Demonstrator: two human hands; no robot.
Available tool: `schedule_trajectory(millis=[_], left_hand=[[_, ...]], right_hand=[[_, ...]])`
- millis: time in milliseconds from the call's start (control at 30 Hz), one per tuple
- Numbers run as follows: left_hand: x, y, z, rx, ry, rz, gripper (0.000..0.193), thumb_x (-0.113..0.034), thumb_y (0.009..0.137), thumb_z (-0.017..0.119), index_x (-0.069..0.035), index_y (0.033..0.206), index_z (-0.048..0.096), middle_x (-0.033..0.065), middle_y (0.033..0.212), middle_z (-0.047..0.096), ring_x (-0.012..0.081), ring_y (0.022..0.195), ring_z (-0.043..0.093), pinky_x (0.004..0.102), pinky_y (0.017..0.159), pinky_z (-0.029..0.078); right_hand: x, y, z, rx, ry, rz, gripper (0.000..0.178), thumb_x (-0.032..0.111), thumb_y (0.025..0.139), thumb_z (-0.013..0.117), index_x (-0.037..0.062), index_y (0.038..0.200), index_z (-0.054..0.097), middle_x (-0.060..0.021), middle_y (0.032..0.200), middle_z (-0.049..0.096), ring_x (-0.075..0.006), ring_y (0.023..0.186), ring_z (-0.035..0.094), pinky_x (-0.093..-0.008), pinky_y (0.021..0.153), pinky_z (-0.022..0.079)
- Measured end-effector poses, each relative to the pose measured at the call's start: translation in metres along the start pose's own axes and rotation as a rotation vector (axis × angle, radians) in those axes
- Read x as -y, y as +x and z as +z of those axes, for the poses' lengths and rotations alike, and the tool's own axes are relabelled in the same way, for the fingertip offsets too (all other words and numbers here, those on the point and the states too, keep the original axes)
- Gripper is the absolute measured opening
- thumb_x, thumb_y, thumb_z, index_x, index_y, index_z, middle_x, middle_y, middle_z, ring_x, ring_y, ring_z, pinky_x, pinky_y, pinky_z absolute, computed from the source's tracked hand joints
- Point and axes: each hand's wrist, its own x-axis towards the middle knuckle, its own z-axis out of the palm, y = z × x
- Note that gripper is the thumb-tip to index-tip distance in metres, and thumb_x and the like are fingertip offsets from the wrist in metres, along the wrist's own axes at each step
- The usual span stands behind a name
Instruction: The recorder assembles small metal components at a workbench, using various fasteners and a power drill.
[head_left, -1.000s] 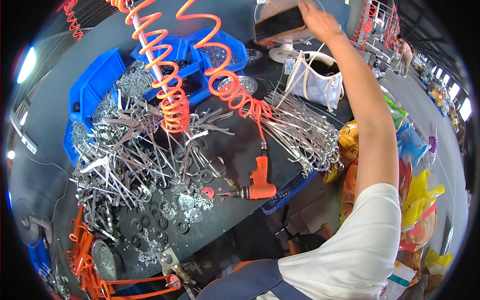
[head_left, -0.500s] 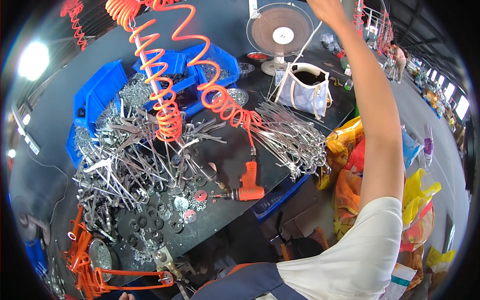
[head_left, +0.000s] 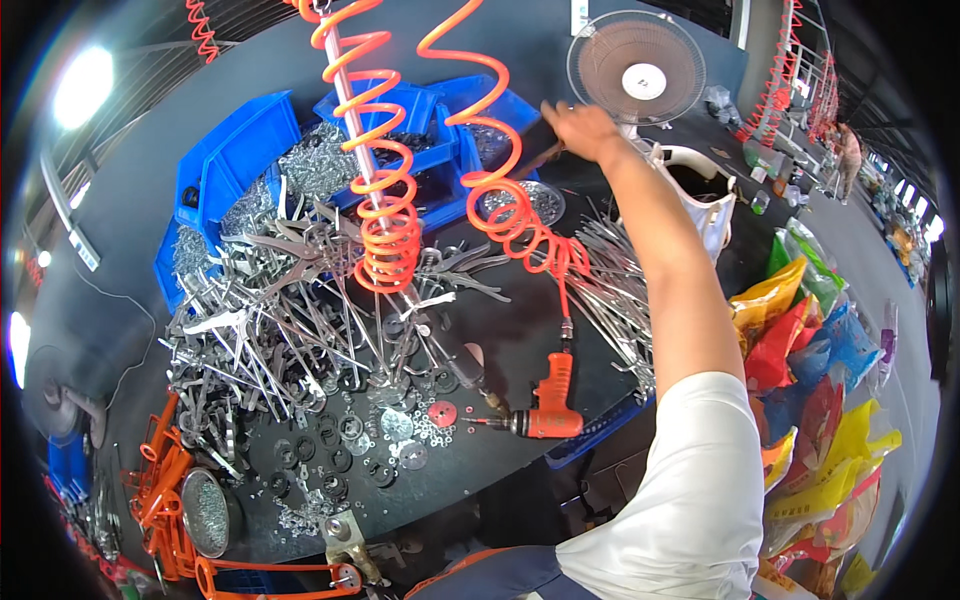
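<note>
My right arm stretches across the table to its far side. At its end, my right hand (head_left: 585,130) is closed on the edge of a dark flat object (head_left: 538,148) whose kind I cannot make out. That object is beside a blue parts bin (head_left: 515,100) and above a round metal dish of small parts (head_left: 540,203). Behind the hand stands a fan (head_left: 640,75). A white bag (head_left: 712,225) sits to the right of my forearm, and a bundle of thin metal rods (head_left: 615,280) lies partly behind it. My left hand is out of view.
An orange power driver (head_left: 553,400) lies near the table's front edge, on a red coiled hose (head_left: 390,250). Metal lever parts (head_left: 260,320) heap up at left, beside orange frames (head_left: 165,480) and a bowl of small pieces (head_left: 206,512). Colourful plastic bags (head_left: 820,430) fill the right.
My right hand has come down from the top edge to beside the bins, and the dark object now shows in it. The view has shifted. Left fingertips at the bottom edge are gone.
</note>
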Motion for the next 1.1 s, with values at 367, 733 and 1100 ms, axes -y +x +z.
schedule_trajectory(millis=[367,733,1100], left_hand=[[0.009,0.021,0.035,0.099,0.054,0.082,0.018,0.001,0.085,0.05,0.0,0.089,0.068,0.0152,0.089,0.066,0.0302,0.075,0.066,0.0365,0.063,0.057],[0.009,0.004,-0.002,0.129,0.096,0.064,0.011,-0.002,0.086,0.059,0.002,0.092,0.067,0.017,0.094,0.065,0.0308,0.074,0.065,0.0353,0.064,0.056],[0.054,-0.075,-0.02,-0.274,0.011,-0.106,0.011,0.007,0.086,0.055,0.007,0.093,0.064,0.0188,0.092,0.063,0.029,0.08,0.063,0.0349,0.066,0.055]], right_hand=[[0.054,-0.024,0.133,0.345,-0.314,0.316,0.042,0.024,0.09,0.045,0.0127,0.13,0.048,-0.0017,0.109,0.056,-0.0191,0.104,0.05,-0.0391,0.08,0.043],[0.095,-0.089,0.096,0.405,0.518,0.811,0.038,0.011,0.087,0.047,0.0044,0.124,0.045,-0.0184,0.123,0.046,-0.0374,0.11,0.053,-0.049,0.086,0.049],[0.242,-0.234,-0.136,0.094,0.919,0.017,0.028,-0.003,0.077,0.056,0.0017,0.103,0.062,-0.012,0.104,0.062,-0.0288,0.099,0.06,-0.0378,0.087,0.047]])
